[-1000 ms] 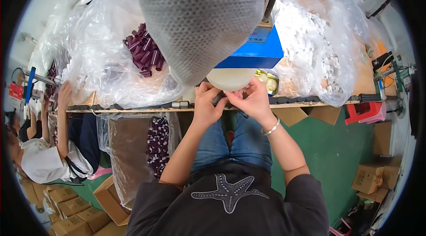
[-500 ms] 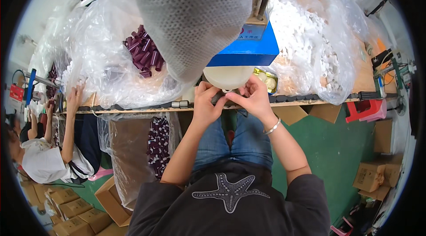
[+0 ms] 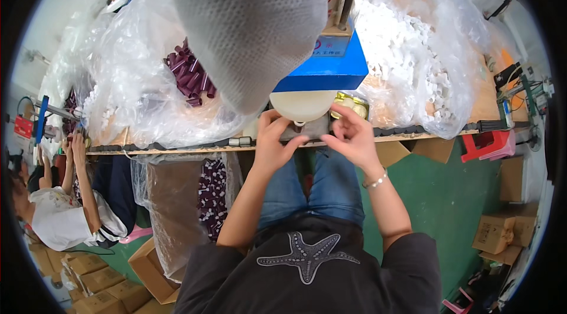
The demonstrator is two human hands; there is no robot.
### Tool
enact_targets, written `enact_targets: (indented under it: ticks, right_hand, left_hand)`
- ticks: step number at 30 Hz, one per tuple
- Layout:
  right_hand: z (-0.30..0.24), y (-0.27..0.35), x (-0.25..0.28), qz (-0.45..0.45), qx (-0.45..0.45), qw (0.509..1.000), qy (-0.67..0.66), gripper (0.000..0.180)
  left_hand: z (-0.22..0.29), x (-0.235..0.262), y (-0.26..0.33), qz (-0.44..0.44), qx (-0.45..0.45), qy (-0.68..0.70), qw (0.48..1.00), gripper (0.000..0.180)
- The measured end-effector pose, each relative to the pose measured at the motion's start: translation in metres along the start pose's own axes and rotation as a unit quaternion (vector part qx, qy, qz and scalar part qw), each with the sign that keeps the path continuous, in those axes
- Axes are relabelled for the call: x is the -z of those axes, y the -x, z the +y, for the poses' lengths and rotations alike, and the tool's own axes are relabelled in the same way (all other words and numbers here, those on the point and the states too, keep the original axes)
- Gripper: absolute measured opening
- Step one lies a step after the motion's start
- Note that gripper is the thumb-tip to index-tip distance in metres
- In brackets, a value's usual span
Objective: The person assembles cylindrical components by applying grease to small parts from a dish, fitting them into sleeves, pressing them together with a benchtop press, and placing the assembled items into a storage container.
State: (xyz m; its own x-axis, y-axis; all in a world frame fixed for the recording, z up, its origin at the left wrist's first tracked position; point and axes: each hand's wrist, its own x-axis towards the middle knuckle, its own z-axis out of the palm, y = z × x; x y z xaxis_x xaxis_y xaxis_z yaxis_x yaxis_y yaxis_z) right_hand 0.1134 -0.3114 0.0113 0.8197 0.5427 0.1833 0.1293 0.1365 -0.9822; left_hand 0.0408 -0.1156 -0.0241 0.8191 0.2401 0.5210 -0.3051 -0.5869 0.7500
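Under the blue housing [image 3: 322,75] of a bench machine sits a round, off-white disc [image 3: 302,104]. Below its front edge is a small part with a white ring and a dark maroon body [image 3: 299,126], upright between my hands. My left hand [image 3: 274,141] is just left of this part, thumb and fingers apart, with nothing visible in its grasp. To the right, my right hand [image 3: 356,141] is also open, fingers raised and spread near a gold-coloured tin [image 3: 358,103] of pale round contents. The disc hides some of the area behind my fingertips.
Maroon tubes [image 3: 192,75] are heaped on plastic sheeting at left; many white pieces [image 3: 407,48] cover the right side. A grey mesh-textured shape [image 3: 248,24] blocks the upper middle. Beneath the bench's dark edge [image 3: 390,138] stands a lined box of maroon parts [image 3: 212,196]. A co-worker [image 3: 71,210] works at left.
My hands, close together at the small part before, have come apart. My right hand has let go and moved right, and my left hand's fingers have spread. The co-worker's hands have lowered.
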Motion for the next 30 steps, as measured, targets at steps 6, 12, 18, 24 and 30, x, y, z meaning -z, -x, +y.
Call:
enact_targets:
  ticks: [6,12,18,24,30]
  right_hand:
    - [0.003,0.0,0.081,0.256,0.06,0.962,0.076,0.026]
    - [0.005,-0.067,0.129,0.201,0.034,0.907,0.369,0.011]
    - [0.036,-0.114,0.142,0.132,0.091,0.803,0.574,0.013]
    - [0.042,-0.119,0.135,0.114,0.124,0.803,0.571,0.014]
    - [0.005,-0.086,0.103,0.227,0.152,0.88,0.389,0.017]
  left_hand:
    - [0.011,0.033,0.019,0.074,-0.035,-0.069,0.994,0.04]
    - [0.009,0.025,0.026,0.083,0.001,-0.057,0.995,0.034]
    - [0.018,-0.005,0.005,0.069,0.017,-0.083,0.994,0.037]
    - [0.019,-0.011,0.001,0.141,0.058,0.148,0.977,0.025]
    - [0.028,0.058,0.04,0.11,0.157,0.005,0.981,0.021]
